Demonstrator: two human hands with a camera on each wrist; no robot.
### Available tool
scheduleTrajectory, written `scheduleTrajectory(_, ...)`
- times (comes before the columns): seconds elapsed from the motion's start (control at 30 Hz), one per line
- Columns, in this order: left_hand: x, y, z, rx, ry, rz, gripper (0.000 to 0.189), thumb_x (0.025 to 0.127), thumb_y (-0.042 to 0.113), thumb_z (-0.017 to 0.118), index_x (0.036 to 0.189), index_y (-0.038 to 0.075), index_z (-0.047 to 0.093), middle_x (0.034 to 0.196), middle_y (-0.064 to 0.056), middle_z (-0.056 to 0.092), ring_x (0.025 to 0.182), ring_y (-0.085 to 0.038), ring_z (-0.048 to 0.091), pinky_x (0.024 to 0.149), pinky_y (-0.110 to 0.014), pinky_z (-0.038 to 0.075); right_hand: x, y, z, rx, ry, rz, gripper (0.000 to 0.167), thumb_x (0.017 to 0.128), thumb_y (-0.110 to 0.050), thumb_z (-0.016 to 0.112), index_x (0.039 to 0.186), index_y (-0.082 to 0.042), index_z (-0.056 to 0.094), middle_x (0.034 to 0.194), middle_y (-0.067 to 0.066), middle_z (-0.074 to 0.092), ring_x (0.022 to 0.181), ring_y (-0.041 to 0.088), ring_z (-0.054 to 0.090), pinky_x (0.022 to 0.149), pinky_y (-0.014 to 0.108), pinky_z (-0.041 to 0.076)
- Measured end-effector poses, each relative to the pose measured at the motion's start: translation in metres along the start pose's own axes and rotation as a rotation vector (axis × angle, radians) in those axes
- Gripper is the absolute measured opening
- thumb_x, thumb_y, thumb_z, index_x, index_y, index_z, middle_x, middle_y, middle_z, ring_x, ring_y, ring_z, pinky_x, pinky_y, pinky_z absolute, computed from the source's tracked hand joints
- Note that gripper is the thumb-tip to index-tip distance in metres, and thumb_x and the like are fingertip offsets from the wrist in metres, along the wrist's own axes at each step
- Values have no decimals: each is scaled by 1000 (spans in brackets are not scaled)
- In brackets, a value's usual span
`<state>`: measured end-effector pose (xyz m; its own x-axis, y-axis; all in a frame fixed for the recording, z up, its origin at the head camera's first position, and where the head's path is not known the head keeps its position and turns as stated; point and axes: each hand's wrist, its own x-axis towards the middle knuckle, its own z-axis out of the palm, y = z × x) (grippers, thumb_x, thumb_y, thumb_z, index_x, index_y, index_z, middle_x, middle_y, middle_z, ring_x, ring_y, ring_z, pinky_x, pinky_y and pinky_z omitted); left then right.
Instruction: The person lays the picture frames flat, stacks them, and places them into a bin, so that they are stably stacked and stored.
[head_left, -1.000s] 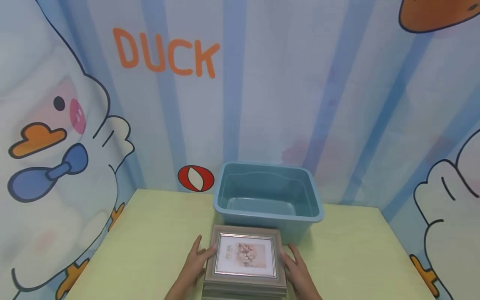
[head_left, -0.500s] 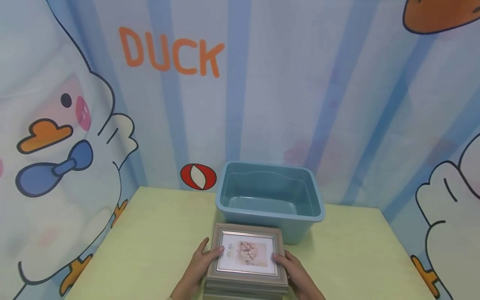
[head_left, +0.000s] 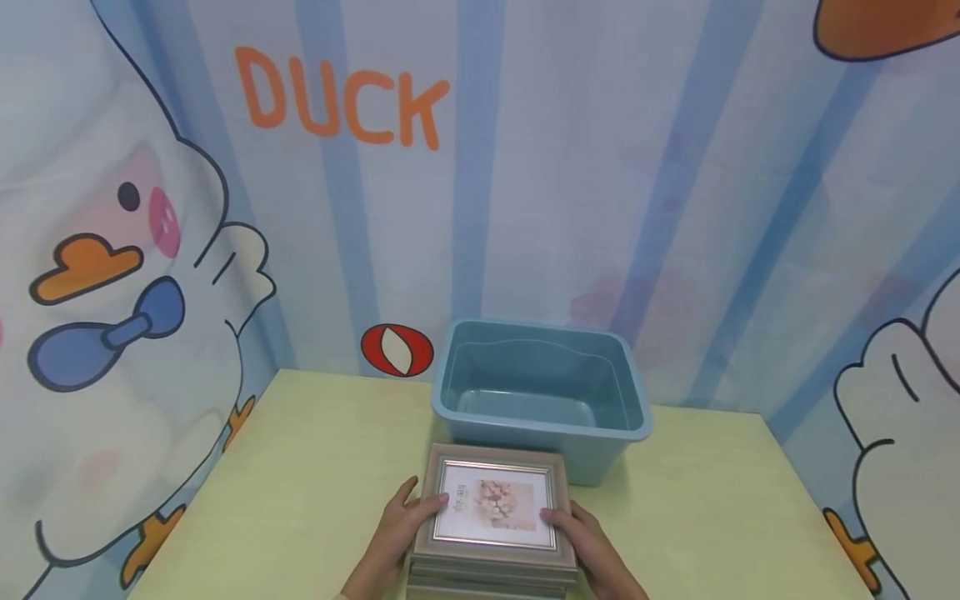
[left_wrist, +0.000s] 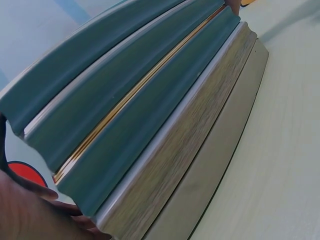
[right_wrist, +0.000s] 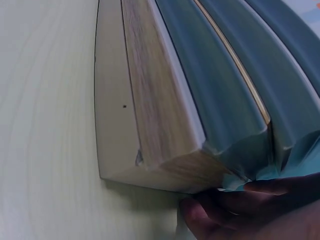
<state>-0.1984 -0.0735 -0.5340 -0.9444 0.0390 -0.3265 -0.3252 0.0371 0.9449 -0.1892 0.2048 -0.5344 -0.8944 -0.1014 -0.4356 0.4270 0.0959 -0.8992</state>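
Note:
In the head view a stack of several picture frames lies near the front of the table. On top is a grey-brown picture frame [head_left: 495, 557] with a silver inner edge, a white mat and a flower print. My left hand [head_left: 393, 529] grips the left side, its thumb over the face. Opposite it, my right hand [head_left: 596, 546] holds the right side, thumb tip on the mat's edge. Both wrist views show the stacked sides: teal-looking mouldings [left_wrist: 145, 112], a wood-grain one [right_wrist: 155, 80] and a beige bottom one [right_wrist: 112, 100]. Fingers [right_wrist: 240, 202] reach against the far side.
Right behind the frames stands a blue plastic bin [head_left: 543, 431], with nothing inside it. The pale yellow table [head_left: 322, 467] stretches out on both sides. A striped cloth backdrop [head_left: 555, 167] with duck drawings rises at the table's back edge.
Both thumbs have come inward onto the top frame's face, and my right hand has closed against its side. The stack and bin stay where they were; the head view shifts slightly.

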Motion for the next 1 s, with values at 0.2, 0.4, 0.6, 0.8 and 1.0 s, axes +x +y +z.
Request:
scheduleTrajectory(0.2,1,-2,1,-9,0,11,94,92,36,67,154,-10,13,144,-42,38,114,-39,63,100,-51,52,-1,-4,0,-76,23,-16,79,96,-44,57,151,7,30,113,12,69,95,18,69,94,40,53)
scheduleTrajectory(0.4,2,-1,1,-5,-8,-14,96,92,43,66,154,-8,15,145,-40,39,120,-40,59,107,-53,47,0,-1,-2,-50,-1,-9,83,97,-48,56,153,5,25,114,13,69,96,19,68,93,38,53)
scheduleTrajectory(0.6,3,0,-2,61,-1,-40,100,91,55,64,153,-9,20,148,-40,36,136,-53,40,112,-62,37,-2,3,-2,-78,-4,-20,86,98,-57,48,155,1,22,117,17,65,106,25,63,104,51,45)
scheduleTrajectory(0.8,4,0,-4,72,1,-60,100,90,55,65,152,-9,22,148,-40,35,137,-54,40,110,-62,40,-2,5,1,-78,-23,-9,89,98,-60,45,157,-1,15,128,24,58,117,34,60,111,65,35)
scheduleTrajectory(1.0,3,-2,-5,26,-10,-60,99,90,48,67,154,-7,17,146,-39,40,134,-53,44,112,-65,35,-4,9,3,19,-82,-33,84,101,-51,43,159,-3,6,124,24,60,96,21,69,85,39,59)
